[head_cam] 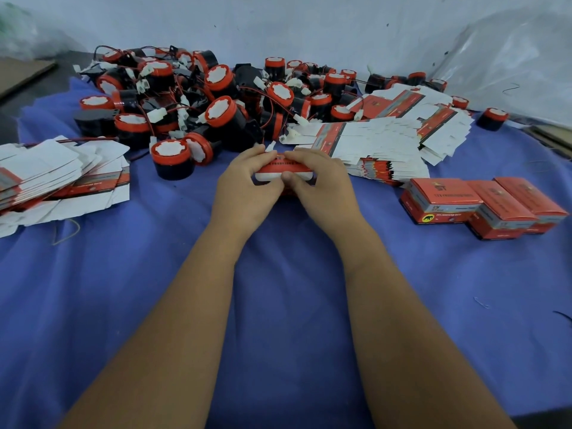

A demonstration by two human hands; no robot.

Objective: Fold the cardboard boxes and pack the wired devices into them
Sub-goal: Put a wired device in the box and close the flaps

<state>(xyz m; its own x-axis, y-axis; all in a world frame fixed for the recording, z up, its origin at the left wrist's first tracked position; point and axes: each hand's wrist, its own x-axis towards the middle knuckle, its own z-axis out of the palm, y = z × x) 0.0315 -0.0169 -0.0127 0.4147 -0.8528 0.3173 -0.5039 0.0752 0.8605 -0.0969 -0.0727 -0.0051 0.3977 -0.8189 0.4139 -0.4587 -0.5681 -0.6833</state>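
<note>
A small red and white cardboard box (pixel 280 170) sits on the blue cloth at the centre, held between both hands. My left hand (pixel 246 187) grips its left side, fingers curled over the top. My right hand (pixel 322 184) grips its right side, thumb pressed on the front flap. Most of the box is hidden by my fingers. A white connector (pixel 270 147) sticks up just behind it. Behind lies a big pile of red and black wired devices (pixel 216 97).
Flat unfolded boxes lie in a stack at the left (pixel 58 178) and in a fanned stack at the right (pixel 387 144). Three closed red boxes (pixel 483 205) stand at the right. A blue cloth (pixel 278 289) covers the table. A plastic sheet (pixel 510 57) hangs at the back right.
</note>
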